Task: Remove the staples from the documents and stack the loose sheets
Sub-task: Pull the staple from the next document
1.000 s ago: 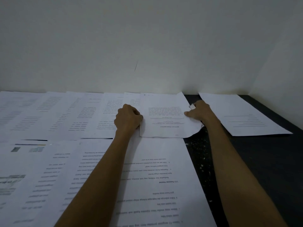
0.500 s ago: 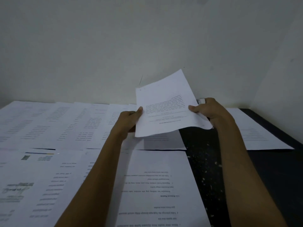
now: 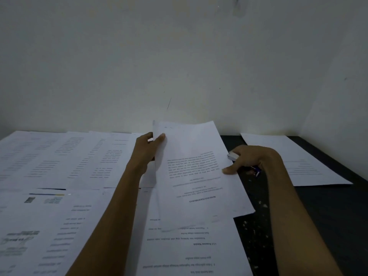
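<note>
The scene is dimly lit, perhaps from overhead. A soft shadow is cast beside the left arm (image 3: 111, 216). Print on the leftmost sheets (image 3: 29, 246) is blurred.

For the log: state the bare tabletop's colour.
Black tabletop, flecked with pale specks; head view.

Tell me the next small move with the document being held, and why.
Probably bring the tool in the right hand up to the top corner of the document. The left hand pinches that corner, two small dark marks there look like staples, and the right thumb only touches the side edge.
</note>
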